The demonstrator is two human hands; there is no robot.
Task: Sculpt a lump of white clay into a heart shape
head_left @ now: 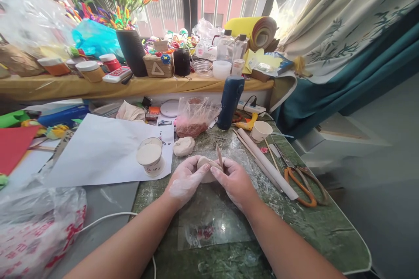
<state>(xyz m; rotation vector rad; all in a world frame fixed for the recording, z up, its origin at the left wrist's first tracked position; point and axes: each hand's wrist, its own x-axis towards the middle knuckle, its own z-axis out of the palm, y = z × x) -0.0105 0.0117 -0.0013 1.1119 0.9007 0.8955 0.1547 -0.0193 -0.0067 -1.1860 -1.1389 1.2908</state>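
In the head view, a flattened piece of pale clay [207,178] is held between both hands, above a clear plastic sheet [212,222] that is spread on the green desk [330,237]. The piece's longer side appears to be laid crosswise, from one hand to the other, with a slight slope down toward the right; its lower edge is turned toward the wearer, and its full outline is hidden by the fingers. A thin pointed stick [219,155] is seen standing up beside the piece, near the right fingers; its long axis is nearly upright, the tip is directed away from the wearer, and a slight lean to the left is shown.

The left hand [183,181] is curled inward and partly closed, with the thumb pressed on the piece's near face; white residue is spread over its back. The right hand [236,182] is likewise partly closed, its thumb laid against the piece from the other side. The stick seems to be kept by the right hand's fingers, though the exact grip cannot be made out.

Just beyond the left hand, a rounded pale lump [184,146] is set down. A filled cup [149,155] is placed on white paper [108,150] to the left. To the right, a pale tube [268,164] is laid diagonally, beside orange-handled scissors [299,187].
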